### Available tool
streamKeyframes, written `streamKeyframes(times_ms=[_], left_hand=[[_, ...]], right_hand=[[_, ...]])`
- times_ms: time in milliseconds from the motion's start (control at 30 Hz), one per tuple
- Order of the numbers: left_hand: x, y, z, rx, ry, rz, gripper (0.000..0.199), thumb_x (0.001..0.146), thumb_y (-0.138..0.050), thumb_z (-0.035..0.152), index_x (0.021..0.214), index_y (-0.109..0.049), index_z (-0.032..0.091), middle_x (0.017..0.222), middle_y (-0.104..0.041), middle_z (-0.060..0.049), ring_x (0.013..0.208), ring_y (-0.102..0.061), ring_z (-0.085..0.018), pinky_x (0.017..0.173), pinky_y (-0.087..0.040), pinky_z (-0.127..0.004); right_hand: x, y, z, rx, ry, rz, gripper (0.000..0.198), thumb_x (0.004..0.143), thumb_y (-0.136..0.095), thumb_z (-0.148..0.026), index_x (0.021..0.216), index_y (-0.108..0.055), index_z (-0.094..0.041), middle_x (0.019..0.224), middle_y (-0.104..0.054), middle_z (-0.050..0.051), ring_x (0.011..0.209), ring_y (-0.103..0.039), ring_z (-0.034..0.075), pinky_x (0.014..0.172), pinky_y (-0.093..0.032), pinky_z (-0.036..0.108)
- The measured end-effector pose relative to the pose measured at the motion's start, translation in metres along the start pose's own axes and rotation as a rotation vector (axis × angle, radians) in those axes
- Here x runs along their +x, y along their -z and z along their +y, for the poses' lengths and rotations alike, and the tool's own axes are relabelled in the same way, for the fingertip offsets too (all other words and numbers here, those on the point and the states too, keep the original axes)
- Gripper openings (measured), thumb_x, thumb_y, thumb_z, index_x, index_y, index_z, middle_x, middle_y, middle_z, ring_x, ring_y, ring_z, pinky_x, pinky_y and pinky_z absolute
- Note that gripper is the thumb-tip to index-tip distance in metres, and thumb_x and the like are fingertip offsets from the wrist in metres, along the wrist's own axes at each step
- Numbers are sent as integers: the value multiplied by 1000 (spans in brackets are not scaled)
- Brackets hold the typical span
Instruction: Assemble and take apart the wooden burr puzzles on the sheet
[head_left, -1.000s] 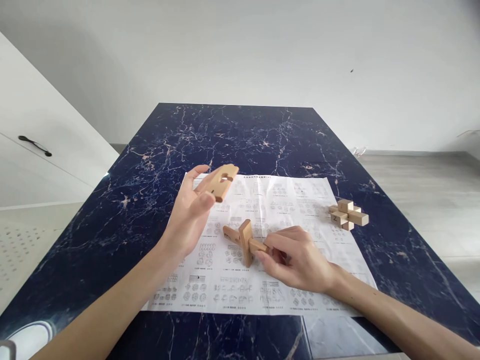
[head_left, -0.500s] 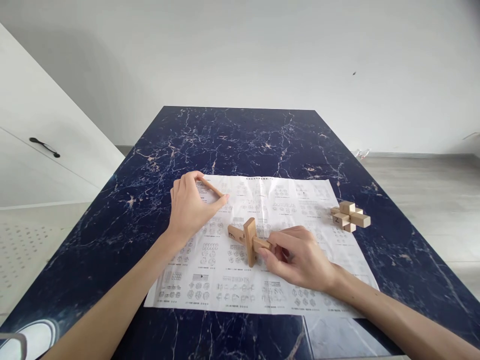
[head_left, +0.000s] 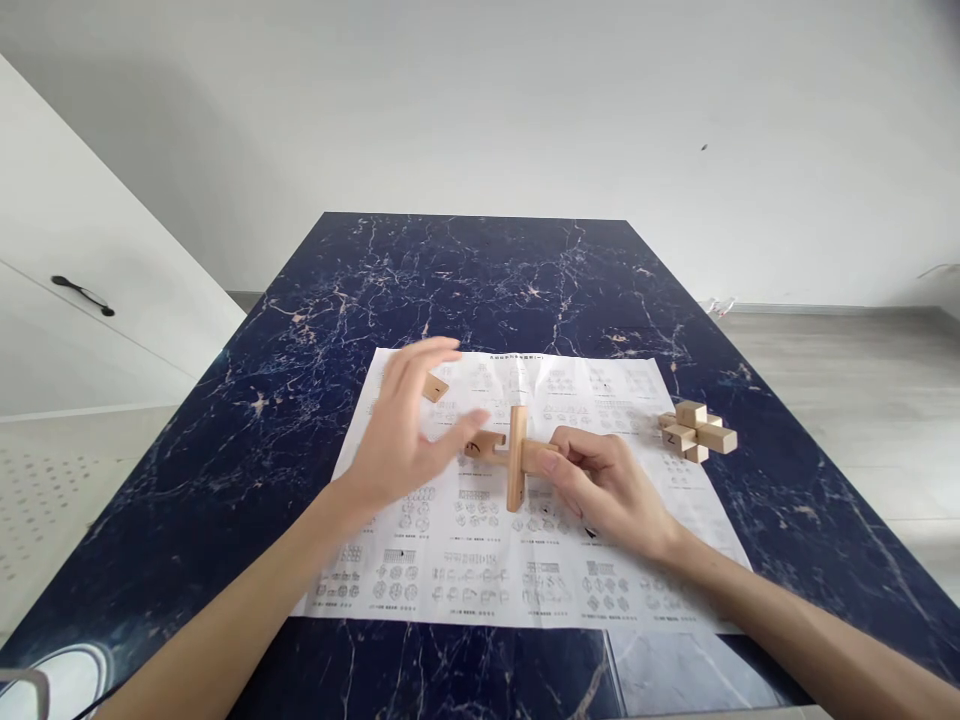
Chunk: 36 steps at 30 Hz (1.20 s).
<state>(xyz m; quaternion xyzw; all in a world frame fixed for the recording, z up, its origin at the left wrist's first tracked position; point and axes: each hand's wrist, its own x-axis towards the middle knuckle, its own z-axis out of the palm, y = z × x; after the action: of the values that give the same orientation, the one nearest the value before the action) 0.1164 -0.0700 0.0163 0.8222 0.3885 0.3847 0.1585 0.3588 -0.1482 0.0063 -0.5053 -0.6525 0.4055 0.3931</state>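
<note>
My right hand (head_left: 611,490) pinches the right end of a notched wooden puzzle piece (head_left: 487,446), which runs sideways through a second flat wooden piece (head_left: 516,460) standing crosswise to it. A dark mark and an open notch show on the left part of the sideways piece. Slightly blurred, my left hand (head_left: 409,430) has its fingers and thumb apart, the thumb close to that marked end. Behind the left fingers a loose wooden piece (head_left: 436,388) lies on the printed sheet (head_left: 465,580), partly hidden.
An assembled wooden block puzzle (head_left: 696,432) rests at the sheet's right edge. The sheet covers part of a dark blue marbled table (head_left: 465,280). A white cabinet (head_left: 97,240) stands at the left, and a pale wall (head_left: 480,110) rises beyond the table.
My left hand has let go of the loose piece, now lying on the sheet, and has moved right toward the joined pieces. My right hand has shifted them slightly up and turned them.
</note>
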Motion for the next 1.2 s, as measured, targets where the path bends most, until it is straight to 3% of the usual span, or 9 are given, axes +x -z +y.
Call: streamKeyframes(times_ms=[133,233,533,800,1200], left_hand=[[-8,-3,16,-259,-56,-296,106,73,-91,65,159,-35,37,165,-45,-12,151,-45,-39,122,-44,-60],[-13,-7,21,-311,-11,-430,123,65,-97,63,163,-27,41,169,-40,-11,154,-42,-42,122,-44,-64],[-12,-7,27,-345,7,-396,98,75,-94,55,156,-41,39,158,-54,-10,144,-53,-38,117,-48,-58],[-13,-7,27,-347,-17,-367,97,71,-96,51,154,-46,36,153,-60,-10,139,-57,-38,116,-49,-56],[-9,-4,26,-321,-69,-345,94,70,-95,51,150,-48,34,146,-64,-10,133,-61,-37,113,-51,-54]], right_hand=[[0,2,3,228,-106,-57,49,104,-57,-52,67,-45,-24,50,-49,-5,43,-41,10,45,-30,26],[0,3,3,319,-122,-80,50,103,-60,-54,67,-45,-24,49,-48,-6,41,-40,10,43,-30,25],[1,3,5,365,-85,-135,49,104,-62,-53,67,-48,-23,48,-51,-6,41,-44,10,46,-32,25],[1,4,7,412,-125,-177,51,103,-62,-55,67,-44,-24,46,-44,-8,37,-35,8,40,-22,24],[0,2,9,476,-178,-189,50,102,-64,-52,66,-45,-23,43,-41,-9,36,-28,7,39,-17,23]])
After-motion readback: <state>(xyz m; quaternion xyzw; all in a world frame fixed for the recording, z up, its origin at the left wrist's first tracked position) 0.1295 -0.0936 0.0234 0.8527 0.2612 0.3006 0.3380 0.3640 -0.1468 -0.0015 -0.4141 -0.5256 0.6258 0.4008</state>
